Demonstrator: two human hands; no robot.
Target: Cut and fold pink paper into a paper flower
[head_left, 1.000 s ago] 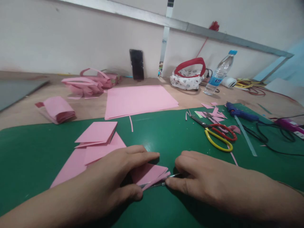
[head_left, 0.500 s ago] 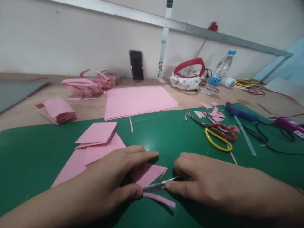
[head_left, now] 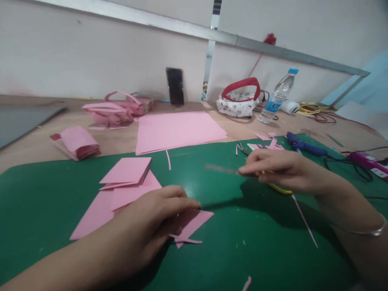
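Observation:
My left hand point(head_left: 154, 218) presses down on a folded piece of pink paper point(head_left: 195, 222), its thumb tucked out of sight and its fingers bent over the sheet. A thin pink strip point(head_left: 189, 241) lies at that paper's lower edge. Raised above the mat on the right, my right hand point(head_left: 275, 167) is closed round a slim metal craft knife point(head_left: 222, 168), whose blade points left and is blurred. Behind this hand, the scissors point(head_left: 281, 189) are mostly hidden. Left of my left hand, more folded pink pieces point(head_left: 125, 169) overlap on the green mat.
A stack of pink sheets point(head_left: 178, 131) lies behind the mat point(head_left: 218, 258). Farther back are pink paper bags point(head_left: 109, 113), a leaning phone point(head_left: 175, 86), a white pouch point(head_left: 235, 106) and a water bottle point(head_left: 277, 99). At right are a blue glue gun point(head_left: 306, 145) and a purple power strip point(head_left: 365, 163).
My right hand has lifted the knife off the paper and moved up and right, over the scissors. The cut strip has come away to the mat's front edge. My left hand stays.

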